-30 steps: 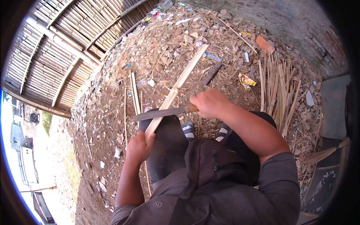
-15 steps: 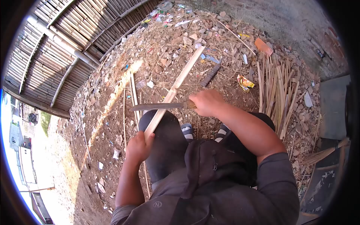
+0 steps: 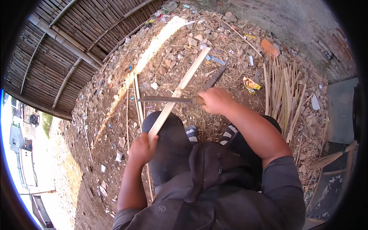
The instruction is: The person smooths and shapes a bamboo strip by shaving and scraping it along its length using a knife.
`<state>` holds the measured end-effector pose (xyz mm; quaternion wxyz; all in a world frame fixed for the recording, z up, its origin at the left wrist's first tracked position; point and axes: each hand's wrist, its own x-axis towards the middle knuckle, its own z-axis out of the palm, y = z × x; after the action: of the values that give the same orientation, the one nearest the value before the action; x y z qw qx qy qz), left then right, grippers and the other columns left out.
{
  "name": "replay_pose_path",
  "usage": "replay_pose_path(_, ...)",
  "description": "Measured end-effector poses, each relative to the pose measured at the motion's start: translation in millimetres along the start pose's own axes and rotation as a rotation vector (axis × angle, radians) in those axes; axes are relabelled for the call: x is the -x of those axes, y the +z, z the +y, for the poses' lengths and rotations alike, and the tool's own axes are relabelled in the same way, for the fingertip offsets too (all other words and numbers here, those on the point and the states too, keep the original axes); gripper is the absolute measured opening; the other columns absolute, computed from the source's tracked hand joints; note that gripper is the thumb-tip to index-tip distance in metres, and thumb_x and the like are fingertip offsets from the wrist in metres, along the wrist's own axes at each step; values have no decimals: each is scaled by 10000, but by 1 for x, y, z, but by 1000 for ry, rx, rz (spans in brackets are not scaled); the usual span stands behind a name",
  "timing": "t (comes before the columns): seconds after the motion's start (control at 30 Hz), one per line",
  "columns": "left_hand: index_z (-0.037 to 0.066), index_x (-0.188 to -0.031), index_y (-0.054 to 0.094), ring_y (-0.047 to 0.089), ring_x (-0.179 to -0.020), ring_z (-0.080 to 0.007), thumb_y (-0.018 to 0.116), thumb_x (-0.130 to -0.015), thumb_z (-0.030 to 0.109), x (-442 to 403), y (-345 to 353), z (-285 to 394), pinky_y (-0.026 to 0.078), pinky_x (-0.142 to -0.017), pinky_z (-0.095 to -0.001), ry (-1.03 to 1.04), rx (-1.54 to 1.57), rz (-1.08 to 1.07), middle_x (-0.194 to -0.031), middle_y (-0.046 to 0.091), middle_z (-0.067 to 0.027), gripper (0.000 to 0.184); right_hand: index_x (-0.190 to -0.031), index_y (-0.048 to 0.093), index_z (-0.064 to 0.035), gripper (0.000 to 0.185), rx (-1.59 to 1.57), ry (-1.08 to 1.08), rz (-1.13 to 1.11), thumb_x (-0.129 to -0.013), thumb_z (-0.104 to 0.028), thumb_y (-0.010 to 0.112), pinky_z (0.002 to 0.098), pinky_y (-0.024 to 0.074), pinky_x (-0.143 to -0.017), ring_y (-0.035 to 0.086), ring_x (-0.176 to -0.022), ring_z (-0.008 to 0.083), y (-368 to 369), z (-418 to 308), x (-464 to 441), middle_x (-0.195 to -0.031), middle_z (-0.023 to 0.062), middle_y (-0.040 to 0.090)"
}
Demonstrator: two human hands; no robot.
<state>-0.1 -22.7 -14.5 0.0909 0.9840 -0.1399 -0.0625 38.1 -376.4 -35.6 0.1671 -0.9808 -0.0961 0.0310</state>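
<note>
My left hand [image 3: 142,148] is closed around the lower end of a split bamboo strip [image 3: 191,71], pale on its face, with a node near its middle. The strip slants up and away over my left knee. In my right hand [image 3: 215,101] is the wooden handle of a long knife [image 3: 165,99], gripped in a fist. Its dark blade points left and lies across the strip just below the node. Beyond my right hand, a sickle-like tool with a dark wrapped handle [image 3: 215,76] rests on the ground, its curved blade partly among the debris.
Several split bamboo strips [image 3: 285,94] lie heaped on the right, and a few thin ones [image 3: 137,94] on the left. Rubble, a brick piece [image 3: 270,48] and a yellow wrapper [image 3: 251,84] litter the ground. A bamboo fence [image 3: 61,50] stands at upper left, a wall [image 3: 283,27] at upper right.
My right hand has moved the knife a little away from me along the bamboo strip, toward the node. My left hand stays put. The sunlit streak on the ground has lengthened.
</note>
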Motion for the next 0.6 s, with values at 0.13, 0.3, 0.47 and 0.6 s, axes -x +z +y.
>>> replay_pose_path(0.13, -31, -906, 549, 665, -787, -514, 568, -998, 467, 0, -3, 0, 519, -729, -591, -1, 18, -13, -786, 664, -313, 507, -965, 672, -94, 175, 65, -89, -20, -810, -171, 695, 509, 575, -751, 722, -854, 369, 0, -18, -1, -854, 150, 720)
replay_pose_path(0.3, -32, -900, 545, 665, -785, -516, 568, -997, 470, -6, -7, 2, 521, -726, -591, 9, 2, 4, -785, 660, -319, 511, -946, 663, -112, 187, 42, 72, 35, -797, -214, 712, 511, 573, -746, 722, -840, 362, 13, 24, -21, -854, 147, 722)
replay_pose_path(0.47, -34, -908, 544, 663, -786, -522, 571, -997, 468, 0, -3, -1, 524, -723, -590, -1, 7, -19, -781, 655, -323, 510, -957, 666, -111, 201, -10, 84, 42, -787, -209, 712, 508, 572, -739, 721, -855, 370, 9, 15, -10, -869, 154, 726)
replay_pose_path(0.6, -34, -906, 542, 663, -782, -524, 576, -998, 459, -1, 1, 2, 526, -713, -590, 13, 4, 12, -786, 658, -324, 503, -951, 664, -112, 192, 3, -7, 12, -790, -203, 713, 511, 572, -732, 722, -835, 371, 5, -7, -2, -853, 155, 721)
